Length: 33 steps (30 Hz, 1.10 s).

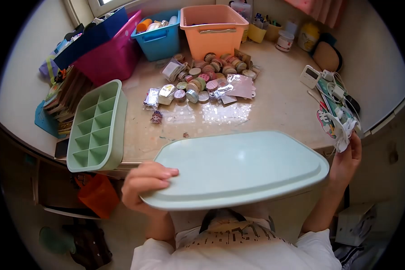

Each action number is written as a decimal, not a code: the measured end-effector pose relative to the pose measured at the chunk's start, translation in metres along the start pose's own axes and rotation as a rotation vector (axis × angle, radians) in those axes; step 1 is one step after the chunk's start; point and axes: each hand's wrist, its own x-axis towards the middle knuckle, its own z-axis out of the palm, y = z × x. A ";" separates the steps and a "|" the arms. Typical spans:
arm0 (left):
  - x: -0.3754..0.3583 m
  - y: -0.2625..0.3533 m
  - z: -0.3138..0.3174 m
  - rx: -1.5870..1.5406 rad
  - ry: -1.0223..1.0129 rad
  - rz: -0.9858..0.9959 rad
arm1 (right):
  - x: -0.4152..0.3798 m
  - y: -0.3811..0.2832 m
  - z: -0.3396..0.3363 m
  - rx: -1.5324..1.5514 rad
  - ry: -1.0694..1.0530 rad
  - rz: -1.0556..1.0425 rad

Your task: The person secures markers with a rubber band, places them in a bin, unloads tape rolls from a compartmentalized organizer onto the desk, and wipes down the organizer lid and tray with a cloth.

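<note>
Both hands held a pale green lid [243, 168] flat above the worktop [274, 108] edge: left hand [144, 184] fingers curled over its left rim, right hand [346, 162] gripped its right end. Divided tray [96, 128] sat left.

Soft, even daylight fills the scene, brightest at the far left corner of the counter [274, 103] beneath a window. A pale glare patch lies on clear plastic wrap [225, 112] near the counter's middle. Shadows are faint. Strong fisheye distortion bends the counter's edges, and a black vignette rings the frame. Focus is slightly soft throughout.
</note>
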 end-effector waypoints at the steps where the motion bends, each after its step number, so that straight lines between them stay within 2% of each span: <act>1: 0.008 0.005 0.003 0.033 0.060 -0.094 | -0.003 0.002 -0.007 0.140 0.052 0.072; 2: 0.023 0.002 0.003 0.106 0.042 -0.081 | -0.009 0.006 -0.011 0.214 0.007 0.112; 3: 0.039 -0.003 0.005 0.180 0.026 -0.067 | -0.015 0.013 -0.013 0.258 0.101 0.191; 5: 0.069 -0.004 0.021 0.111 0.044 -0.328 | -0.033 0.017 -0.005 0.352 0.149 0.312; 7: 0.091 -0.016 0.032 0.111 0.011 -0.472 | -0.046 0.019 0.010 0.371 0.185 0.375; 11: 0.108 -0.058 0.033 0.157 -0.017 -0.531 | -0.066 0.025 0.026 0.379 0.189 0.441; 16: 0.115 -0.064 0.021 0.075 -0.072 -0.569 | -0.070 0.029 0.027 0.364 0.168 0.477; 19: 0.104 -0.078 0.015 0.128 -0.184 -0.654 | -0.071 0.029 0.032 0.347 0.168 0.484; 21: 0.082 -0.106 0.014 0.185 -0.372 -0.906 | -0.070 0.036 0.032 0.335 0.087 0.493; 23: 0.055 -0.134 0.016 0.295 -0.451 -0.851 | -0.069 0.038 0.047 0.317 0.091 0.506; 25: 0.043 -0.141 0.019 0.484 -0.484 -0.879 | -0.068 0.041 0.067 0.046 -0.034 0.370; 27: 0.031 -0.138 0.022 0.671 -0.500 -0.721 | -0.059 0.037 0.082 -0.170 -0.237 0.384; 29: 0.026 -0.133 0.025 0.672 -0.463 -0.688 | -0.050 0.036 0.100 -0.363 -0.360 0.320; 30: 0.022 -0.132 0.025 0.777 -0.470 -0.515 | -0.044 0.037 0.107 -0.365 -0.358 0.314; 31: 0.019 -0.130 0.025 0.878 -0.476 -0.342 | -0.040 0.037 0.113 -0.493 -0.439 0.269; 32: 0.017 -0.129 0.027 0.856 -0.429 -0.391 | -0.037 0.038 0.117 -0.621 -0.518 0.225; 33: 0.016 -0.130 0.025 0.850 -0.432 -0.385 | -0.034 0.040 0.119 -0.625 -0.511 0.222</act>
